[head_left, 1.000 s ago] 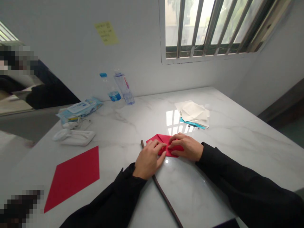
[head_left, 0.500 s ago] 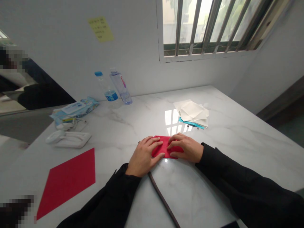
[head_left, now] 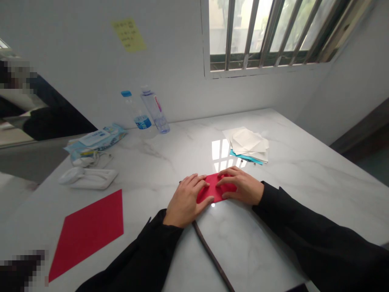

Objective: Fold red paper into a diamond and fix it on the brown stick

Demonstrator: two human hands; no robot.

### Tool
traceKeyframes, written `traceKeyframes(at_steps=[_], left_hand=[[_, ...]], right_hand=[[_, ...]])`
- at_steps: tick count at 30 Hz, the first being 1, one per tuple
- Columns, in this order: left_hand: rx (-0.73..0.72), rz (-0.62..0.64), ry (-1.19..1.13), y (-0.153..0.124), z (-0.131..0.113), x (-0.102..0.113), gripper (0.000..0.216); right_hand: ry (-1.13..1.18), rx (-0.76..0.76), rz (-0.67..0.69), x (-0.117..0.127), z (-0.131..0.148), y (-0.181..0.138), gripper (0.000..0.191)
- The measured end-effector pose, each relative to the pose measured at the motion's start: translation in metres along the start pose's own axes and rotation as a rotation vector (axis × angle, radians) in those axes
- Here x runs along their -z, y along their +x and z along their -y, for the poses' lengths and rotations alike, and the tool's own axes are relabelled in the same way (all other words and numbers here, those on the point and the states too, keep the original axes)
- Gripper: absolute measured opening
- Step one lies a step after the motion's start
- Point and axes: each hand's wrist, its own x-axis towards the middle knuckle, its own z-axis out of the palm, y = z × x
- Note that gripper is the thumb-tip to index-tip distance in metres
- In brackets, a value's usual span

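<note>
- Small red paper is seen in the head view lying flat on the marbled table, between the two hands, with its outer parts covered by them and its middle left bare
- By the left hand the paper's left side is pressed from above; the fingers are spread over it, unclenched, and the thumb is laid near the front edge
- By the right hand the right side is covered in like manner, with the fingers arched and parted from the thumb, and nothing is clenched
- The hands are set on opposite sides, it is judged, so that the paper is held flat and square and slipping is prevented
- What is done beneath the palms is hidden, so whether an edge is pinched there cannot be told
- A dark stick is laid below the left hand, partly covered by it
- A larger red sheet is placed well to the left, apart from both hands, probably so that working room is left
- Beyond the right hand, pale papers are stacked over a blue one, presumably put aside as spare stock
</note>
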Motion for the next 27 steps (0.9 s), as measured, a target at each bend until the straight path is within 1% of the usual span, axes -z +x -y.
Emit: traceKeyframes(at_steps=[4,8,11,13,14,16,19,21,23,24,25,27], left_hand=[[0.018,-0.017,0.042,-0.001,-0.005,0.0,0.039],[0.027,-0.024,0.081,-0.003,-0.009,-0.002,0.044],[0.028,-0.018,0.079,-0.004,-0.01,-0.002,0.043],[0.022,-0.012,0.072,-0.004,-0.009,-0.002,0.04],[0.018,-0.008,0.07,-0.004,-0.008,-0.002,0.038],[0.009,0.0,0.068,-0.004,-0.008,-0.002,0.038],[0.006,-0.001,0.056,-0.003,-0.008,-0.002,0.043],[0.009,-0.007,0.047,-0.003,-0.008,-0.003,0.043],[0.011,-0.009,0.046,-0.003,-0.008,-0.003,0.043],[0.011,-0.007,0.048,-0.003,-0.007,-0.003,0.043],[0.011,-0.003,0.049,-0.003,-0.007,-0.003,0.042],[0.012,0.005,0.049,-0.003,-0.005,-0.004,0.04]], right_hand=[[-0.035,-0.045,0.011,0.005,0.003,-0.001,0.031],[-0.078,-0.146,0.057,0.004,0.019,-0.005,0.032],[-0.065,-0.192,0.057,-0.001,0.029,-0.007,0.023],[-0.002,-0.2,0.037,-0.004,0.033,-0.008,0.015],[0.028,-0.205,0.022,-0.005,0.033,-0.008,0.015],[0.054,-0.221,-0.018,-0.008,0.033,-0.008,0.02],[0.038,-0.261,-0.069,-0.011,0.032,-0.01,0.035],[0.051,-0.3,-0.079,-0.013,0.03,-0.01,0.045],[0.091,-0.327,-0.075,-0.013,0.028,-0.01,0.051],[0.11,-0.324,-0.066,-0.013,0.026,-0.009,0.048],[0.126,-0.308,-0.048,-0.012,0.025,-0.009,0.041],[0.147,-0.248,-0.008,-0.008,0.022,-0.007,0.021]])
